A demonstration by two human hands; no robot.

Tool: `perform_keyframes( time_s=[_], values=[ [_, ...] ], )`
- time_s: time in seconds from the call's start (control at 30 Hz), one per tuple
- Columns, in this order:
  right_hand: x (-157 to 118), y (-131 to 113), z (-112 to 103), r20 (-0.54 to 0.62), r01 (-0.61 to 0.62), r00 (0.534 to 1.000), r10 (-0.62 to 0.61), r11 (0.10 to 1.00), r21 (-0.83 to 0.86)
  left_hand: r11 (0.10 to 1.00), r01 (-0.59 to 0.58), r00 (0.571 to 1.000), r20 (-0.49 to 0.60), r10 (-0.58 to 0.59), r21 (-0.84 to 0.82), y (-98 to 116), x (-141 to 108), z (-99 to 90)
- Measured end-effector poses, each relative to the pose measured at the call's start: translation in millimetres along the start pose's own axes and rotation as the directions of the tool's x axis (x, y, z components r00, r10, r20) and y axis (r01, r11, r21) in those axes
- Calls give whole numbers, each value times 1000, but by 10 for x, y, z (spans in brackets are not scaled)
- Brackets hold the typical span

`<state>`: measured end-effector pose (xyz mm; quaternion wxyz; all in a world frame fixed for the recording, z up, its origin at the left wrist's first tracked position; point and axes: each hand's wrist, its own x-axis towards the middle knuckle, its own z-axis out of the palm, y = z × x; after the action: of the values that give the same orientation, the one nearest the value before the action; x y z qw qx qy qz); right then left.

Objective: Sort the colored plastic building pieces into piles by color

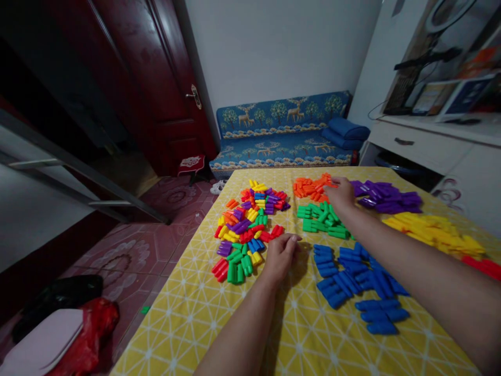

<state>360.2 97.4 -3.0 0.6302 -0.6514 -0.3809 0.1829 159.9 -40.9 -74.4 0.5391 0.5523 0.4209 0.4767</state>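
Note:
My right hand (340, 194) reaches to the orange pile (311, 187), its fingers closed around an orange bullet-shaped building block (332, 183) at the pile's right edge. On the tablecloth, my left hand (282, 256) rests beside a heap of mixed-colour blocks (242, 225). Its fingers are curled together, and whatever they may hold is hidden. Just below my right hand lie green blocks (323, 218). Blue blocks (352, 274) spread between my forearms. Purple blocks (387, 196) and yellow blocks (434, 232) sit to the right, with red ones (481, 266) at the edge of view.
A yellow patterned cloth covers the table (219, 324). Behind it stands a blue sofa (274, 149) against the wall. A white cabinet (422, 149) is at the right, a dark red door (156, 78) at the left. Bags (94, 334) and a small green piece (145, 309) lie on the floor.

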Motion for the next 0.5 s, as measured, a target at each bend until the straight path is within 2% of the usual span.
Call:
perform_keyframes(
  time_s=[0.1,0.2,0.3,0.4,0.5],
  values=[
    [-697,-116,36,182,-86,983,40,964,253,999,11,999,-43,-12,-32,-12,17,-8],
    [-1517,-140,14,375,-202,926,44,896,395,997,-36,995,-98,30,-68,7,21,-20],
    [-2113,-41,-25,372,-195,928,29,887,419,989,-115,985,-136,102,-90,5,8,-35],
    [-2338,91,-45,305,-129,952,3,910,395,991,-91,991,-108,80,-102,-36,-5,-47],
    [-2344,165,-55,279,-64,959,-37,936,345,997,-63,994,-90,58,-53,-60,-10,-55]
  ],
)
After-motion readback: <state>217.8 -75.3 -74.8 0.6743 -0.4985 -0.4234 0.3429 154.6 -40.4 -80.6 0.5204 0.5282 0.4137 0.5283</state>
